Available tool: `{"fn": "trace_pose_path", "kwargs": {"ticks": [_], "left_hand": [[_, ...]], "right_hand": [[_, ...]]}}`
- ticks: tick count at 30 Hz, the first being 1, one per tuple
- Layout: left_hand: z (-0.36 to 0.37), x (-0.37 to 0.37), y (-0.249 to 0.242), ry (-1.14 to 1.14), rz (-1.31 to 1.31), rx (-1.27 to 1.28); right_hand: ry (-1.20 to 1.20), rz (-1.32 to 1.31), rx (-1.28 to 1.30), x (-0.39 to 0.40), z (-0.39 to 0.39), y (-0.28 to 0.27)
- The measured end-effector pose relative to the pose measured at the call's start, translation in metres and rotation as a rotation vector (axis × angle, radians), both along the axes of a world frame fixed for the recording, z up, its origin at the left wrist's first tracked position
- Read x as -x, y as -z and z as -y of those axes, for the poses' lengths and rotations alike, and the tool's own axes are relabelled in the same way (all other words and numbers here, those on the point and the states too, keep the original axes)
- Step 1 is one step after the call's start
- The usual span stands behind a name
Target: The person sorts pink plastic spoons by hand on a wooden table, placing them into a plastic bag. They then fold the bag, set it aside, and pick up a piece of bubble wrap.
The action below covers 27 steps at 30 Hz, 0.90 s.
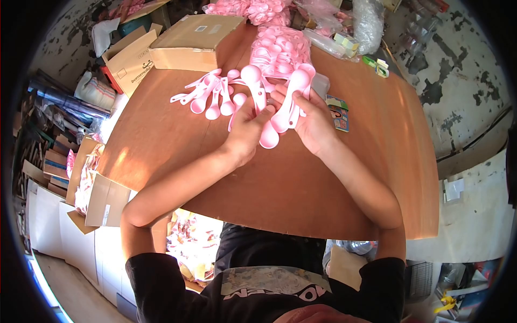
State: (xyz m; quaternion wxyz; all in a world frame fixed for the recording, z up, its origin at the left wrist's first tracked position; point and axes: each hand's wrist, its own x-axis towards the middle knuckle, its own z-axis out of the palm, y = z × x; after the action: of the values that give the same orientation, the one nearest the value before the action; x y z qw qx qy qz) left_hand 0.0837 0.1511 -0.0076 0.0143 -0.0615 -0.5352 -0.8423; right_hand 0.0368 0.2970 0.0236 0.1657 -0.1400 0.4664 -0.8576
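Note:
My left hand (245,132) is closed around a pink plastic spoon (252,76), its bowl pointing away from me and the thumb lying along the handle. Several more pink spoons (299,83) lie stacked in my right hand (316,123), thumb over them and fingers behind. Both hands are close together above the table, and another pink spoon bowl (269,138) hangs down between them. To the left of my hands, loose pink spoons (213,110) are spread over the tabletop. Just behind stands a clear bag (281,47) packed with pink spoons.
The brown table (258,199) curves in front of me. A closed cardboard box (196,40) sits at its back left, beside an open carton (129,63). A small colourful packet (338,113) lies right of my hand. Plastic wrap (369,24) is heaped at the back right.

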Motion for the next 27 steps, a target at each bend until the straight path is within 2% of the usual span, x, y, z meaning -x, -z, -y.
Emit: {"fn": "trace_pose_path", "kwargs": {"ticks": [2, 5, 6, 7, 9, 10, 12, 13, 15, 18, 21, 23, 25, 27], "left_hand": [[0.02, -0.002, -0.008, -0.109, 0.01, -0.006], [0.069, 0.007, -0.012, -0.192, -0.009, 0.289], [0.09, 0.016, -0.008, -0.257, -0.078, 0.472], [0.1, 0.015, -0.02, -0.308, -0.031, 0.482], [0.126, 0.024, -0.035, -0.372, 0.164, 0.926], [0.141, 0.034, -0.027, -0.367, 0.171, 0.932], [0.16, 0.056, -0.004, -0.677, -0.049, 1.641], [0.156, 0.057, -0.008, -0.668, -0.061, 1.642], [0.145, 0.057, -0.013, -0.651, 0.108, 1.892], [0.144, 0.062, 0.0, -0.705, 0.01, 1.934], [0.144, 0.061, 0.003, -0.63, 0.036, 1.974], [0.142, 0.054, 0.003, -0.672, -0.016, 1.962], [0.138, 0.049, 0.0, -0.718, -0.062, 1.949], [0.127, 0.044, -0.007, -0.801, -0.713, 1.726]], "right_hand": [[-0.017, -0.033, -0.019, 0.012, 0.007, -0.002], [-0.003, -0.081, -0.132, 0.031, 0.032, -0.003], [0.043, -0.2, -0.312, 0.039, 0.044, 0.001], [0.091, -0.32, -0.49, 0.046, 0.056, 0.005], [0.144, -0.542, -0.63, 0.052, 0.088, 0.01], [0.162, -0.628, -0.802, 0.057, 0.104, 0.011], [0.255, -0.755, -1.058, 0.06, 0.132, 0.019], [0.329, -0.802, -1.144, 0.059, 0.143, 0.021], [0.287, -0.784, -1.24, 0.059, 0.153, 0.022], [0.273, -0.759, -1.261, 0.06, 0.151, 0.017], [0.223, -0.863, -1.169, 0.057, 0.131, 0.009], [0.276, -1.063, -0.872, 0.059, 0.1, 0.005], [0.271, -1.28, -1.068, 0.064, 0.059, -0.014], [0.125, -1.366, -1.272, 0.091, 0.025, -0.007]]}}
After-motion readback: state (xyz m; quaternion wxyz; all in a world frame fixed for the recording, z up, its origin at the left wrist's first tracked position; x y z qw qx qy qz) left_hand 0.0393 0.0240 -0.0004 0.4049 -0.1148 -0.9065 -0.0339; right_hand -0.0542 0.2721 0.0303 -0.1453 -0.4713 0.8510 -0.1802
